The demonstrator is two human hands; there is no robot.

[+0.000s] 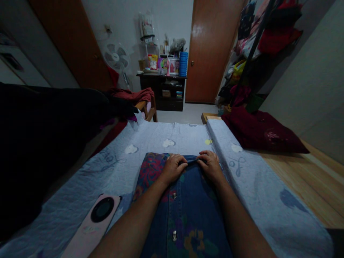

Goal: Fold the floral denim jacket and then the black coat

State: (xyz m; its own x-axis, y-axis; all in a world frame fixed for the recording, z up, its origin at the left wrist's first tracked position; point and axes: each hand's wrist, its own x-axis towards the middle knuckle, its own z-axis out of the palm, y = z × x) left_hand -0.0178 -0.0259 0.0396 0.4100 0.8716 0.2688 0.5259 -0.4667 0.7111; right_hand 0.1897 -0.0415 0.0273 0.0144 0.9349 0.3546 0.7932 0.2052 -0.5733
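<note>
A blue denim garment (199,208) with a coloured flower pattern and metal buttons down its front lies on the bed. Its left part (151,166) shows red and pink flowers. At the garment's far edge, my left hand (174,167) pinches the cloth between thumb and fingers. Just to the right, my right hand (211,165) grips the same edge, with a short stretch of hem between the two hands. A pink phone (92,225) with a round black camera ring lies beside my left forearm.
The light blue patterned bed sheet (150,134) spreads beneath. Dark clothing (53,136) is heaped on the left. A maroon cushion (263,129) rests on bare wood at the right. Farther off stand a fan (116,56), a dark cabinet (147,86) and a wooden door (206,53).
</note>
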